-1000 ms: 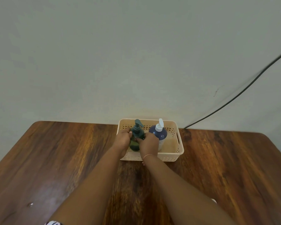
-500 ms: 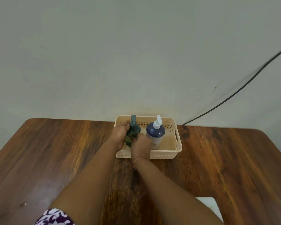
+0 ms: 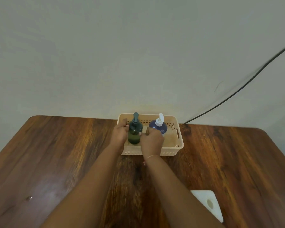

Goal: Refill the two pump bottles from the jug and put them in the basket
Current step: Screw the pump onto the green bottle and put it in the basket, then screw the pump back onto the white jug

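Note:
A cream perforated basket (image 3: 178, 142) stands at the table's far edge against the wall. In it, a dark green pump bottle (image 3: 135, 129) stands upright on the left and a blue bottle with a white pump (image 3: 160, 125) on the right. My left hand (image 3: 119, 134) curls against the green bottle's left side. From the other side my right hand (image 3: 152, 140) holds it with curled fingers, hiding part of the blue bottle. A white jug (image 3: 207, 203) lies near the bottom right, partly behind my right forearm.
The brown wooden table (image 3: 56, 153) stretches wide on both sides of the basket. A black cable (image 3: 237, 91) runs down the pale wall to the table's back edge, right of the basket. A small shiny speck (image 3: 29, 197) lies near the front left.
The green bottle's pump head has turned from pointing right to pointing at the wall. Both hands have stayed at the bottle's sides. The white jug has come into view.

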